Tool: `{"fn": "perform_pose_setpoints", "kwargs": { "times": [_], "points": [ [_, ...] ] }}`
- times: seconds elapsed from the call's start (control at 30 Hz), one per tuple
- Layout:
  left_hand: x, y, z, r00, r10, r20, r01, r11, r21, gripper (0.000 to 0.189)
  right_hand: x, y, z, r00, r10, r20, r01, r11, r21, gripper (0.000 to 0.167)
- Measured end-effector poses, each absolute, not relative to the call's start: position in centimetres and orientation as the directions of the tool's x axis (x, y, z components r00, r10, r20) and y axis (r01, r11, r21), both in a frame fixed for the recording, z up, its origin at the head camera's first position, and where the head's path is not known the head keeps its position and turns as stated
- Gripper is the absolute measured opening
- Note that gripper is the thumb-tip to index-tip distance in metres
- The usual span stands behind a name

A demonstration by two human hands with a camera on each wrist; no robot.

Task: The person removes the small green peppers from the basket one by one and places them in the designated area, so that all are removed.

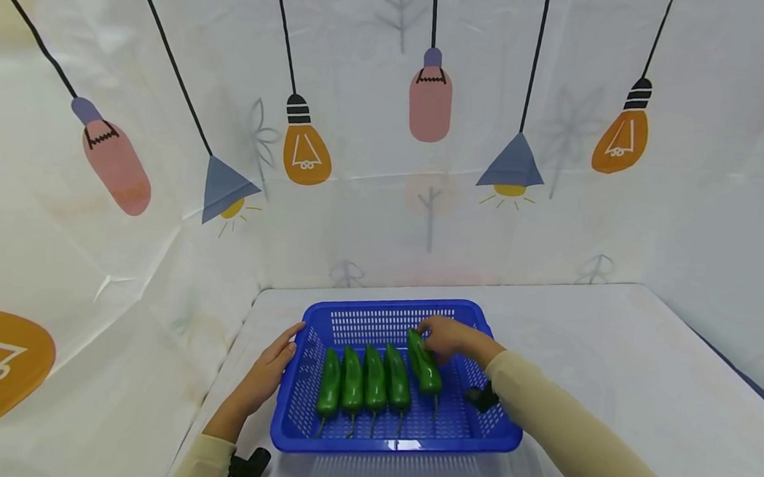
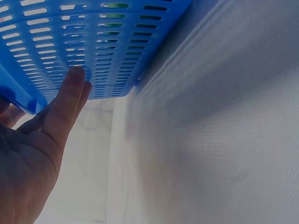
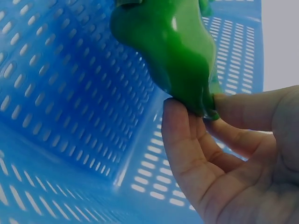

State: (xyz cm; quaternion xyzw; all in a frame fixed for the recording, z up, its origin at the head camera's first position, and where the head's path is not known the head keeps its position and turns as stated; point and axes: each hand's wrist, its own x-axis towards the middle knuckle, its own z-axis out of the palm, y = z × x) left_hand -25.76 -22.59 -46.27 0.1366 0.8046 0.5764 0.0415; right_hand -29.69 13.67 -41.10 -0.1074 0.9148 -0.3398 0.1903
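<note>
Looks like you're at the pick-or-place bit, can't tell which. Your right hand [image 1: 449, 337] pinches a green pepper [image 1: 423, 369] by its tip inside the blue basket [image 1: 343, 447]; your left hand [image 1: 263, 379] touches the side, fingers straight. Next move probably wants a light grip, sparing the four peppers [image 1: 374, 381] between your hands.

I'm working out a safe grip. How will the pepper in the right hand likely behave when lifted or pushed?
The pepper is probably slippery, given its glossy skin. It seems fairly stiff, showing no droop though the right hand pinches it by its tip. Its rounded sides suggest it could roll if pushed.
</note>
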Motion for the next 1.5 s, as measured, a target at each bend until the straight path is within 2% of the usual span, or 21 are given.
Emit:
{"fn": "perform_pose_setpoints", "kwargs": {
  "times": [0.37,0.53,0.9,1.17,1.5],
  "points": [
    [-25.8,-22.5,-46.3,-0.961,0.261,0.089,0.168,0.298,0.940,0.047,-29.6,15.2,-40.0,-0.895,-0.356,-0.268,-0.010,0.617,-0.787,0.043],
    [-25.8,-22.6,-46.2,-0.961,0.261,0.092,0.169,0.292,0.941,0.046,-29.5,15.7,-39.3,-0.889,-0.389,-0.242,-0.032,0.579,-0.814,0.046],
    [-25.7,-22.5,-45.9,-0.960,0.269,0.082,0.156,0.268,0.951,0.045,-29.4,17.1,-37.7,-0.879,-0.440,-0.181,-0.117,0.569,-0.814,0.044],
    [-26.0,-22.7,-46.3,-0.961,0.277,0.023,0.083,0.206,0.975,0.045,-28.3,18.0,-36.4,-0.873,-0.457,-0.168,-0.118,0.533,-0.838,0.046],
    [-26.2,-22.8,-46.2,-0.956,0.293,0.025,0.087,0.200,0.976,0.044,-27.8,18.8,-34.9,-0.874,-0.468,-0.130,-0.160,0.530,-0.833,0.046]
  ]
}}
